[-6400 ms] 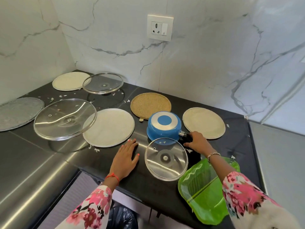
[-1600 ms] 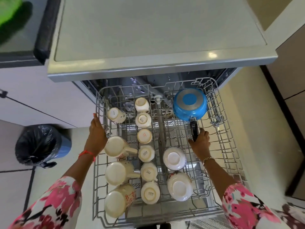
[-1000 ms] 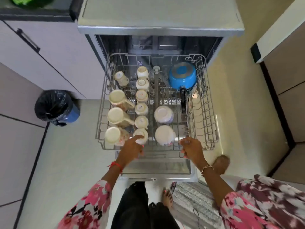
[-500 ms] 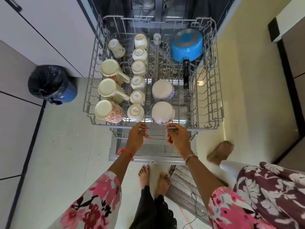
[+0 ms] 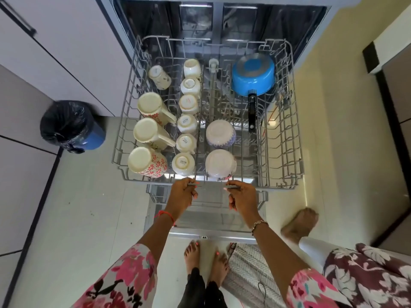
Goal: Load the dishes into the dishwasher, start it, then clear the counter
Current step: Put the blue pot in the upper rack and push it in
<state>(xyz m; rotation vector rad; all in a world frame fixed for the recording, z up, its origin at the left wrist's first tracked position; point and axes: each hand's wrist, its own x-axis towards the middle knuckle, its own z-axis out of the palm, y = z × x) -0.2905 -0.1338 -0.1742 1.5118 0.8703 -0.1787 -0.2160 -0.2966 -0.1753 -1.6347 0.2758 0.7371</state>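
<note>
Though upside down in the rack (image 5: pixel 287 130), saucepan (image 5: pixel 253 74) handle (image 5: pixel 252 112) toward the front.

Bright light is washing the floor (image 5: pixel 333 152) on my right, a warm streak glaring beside the rack (image 5: pixel 287 130), while the dishwasher cavity (image 5: pixel 155 18) is sitting in deep shadow. The wide lens is bending the cabinet (image 5: pixel 55 41) lines at the edges, and a foot (image 5: pixel 299 225) is smearing with motion blur.
</note>
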